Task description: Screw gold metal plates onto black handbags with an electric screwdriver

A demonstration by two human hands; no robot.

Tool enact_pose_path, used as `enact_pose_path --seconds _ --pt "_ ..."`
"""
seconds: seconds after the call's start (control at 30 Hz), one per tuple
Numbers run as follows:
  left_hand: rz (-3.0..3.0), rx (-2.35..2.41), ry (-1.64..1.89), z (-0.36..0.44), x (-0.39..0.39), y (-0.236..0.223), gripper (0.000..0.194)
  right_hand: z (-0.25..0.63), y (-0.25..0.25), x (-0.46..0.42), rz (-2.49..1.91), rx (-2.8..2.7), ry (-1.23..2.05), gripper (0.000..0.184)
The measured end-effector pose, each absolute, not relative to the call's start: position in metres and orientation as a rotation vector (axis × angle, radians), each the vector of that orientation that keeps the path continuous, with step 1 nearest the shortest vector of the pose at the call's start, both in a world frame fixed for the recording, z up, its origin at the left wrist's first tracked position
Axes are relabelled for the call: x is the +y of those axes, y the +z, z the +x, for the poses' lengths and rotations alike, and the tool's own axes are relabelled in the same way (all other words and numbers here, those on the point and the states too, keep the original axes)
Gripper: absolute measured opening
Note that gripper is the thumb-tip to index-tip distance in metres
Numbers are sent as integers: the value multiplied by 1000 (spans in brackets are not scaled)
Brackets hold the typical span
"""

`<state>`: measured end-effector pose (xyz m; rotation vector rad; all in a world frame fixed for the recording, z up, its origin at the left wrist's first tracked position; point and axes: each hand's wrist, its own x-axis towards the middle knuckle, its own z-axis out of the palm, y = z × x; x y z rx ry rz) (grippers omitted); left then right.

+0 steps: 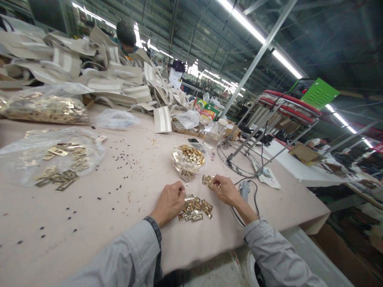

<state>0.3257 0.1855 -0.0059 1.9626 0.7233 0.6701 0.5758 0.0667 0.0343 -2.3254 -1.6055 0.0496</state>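
Shiny gold rectangular metal plates (pixel 195 207) with cut-out centres lie heaped on the pale pinkish bench (pixel 206 238). Your left hand's (pixel 170 202) fingers curl together beside them, any grip hidden; your right hand's (pixel 226 191) fingers close on similar plates (pixel 206 180) near the heap.

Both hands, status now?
Left hand: fingers curled beside the pile of gold plates; can't tell if holding anything.
Right hand: fingertips at a small gold cluster; firm grip can't be confirmed.
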Motion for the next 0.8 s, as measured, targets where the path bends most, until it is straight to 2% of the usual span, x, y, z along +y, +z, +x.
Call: enact_pose_path --seconds 0.17,0.37,0.53,0.63,0.8 --pt "1966 720 687 326 186 -6 17 557 23 65 -2395 -1676 -135 6" --pt "1968 721 695 327 185 -8 17 549 37 61 -2097 -1670 344 10" --pt "1967 723 691 326 185 -7 17 581 41 85 -2300 -1692 -69 18" --pt "1965 722 681 326 186 -6 17 599 38 100 -2405 -1806 -43 24" --pt "1965 716 676 326 186 -6 18 607 39 108 -2500 -1833 -55 11"
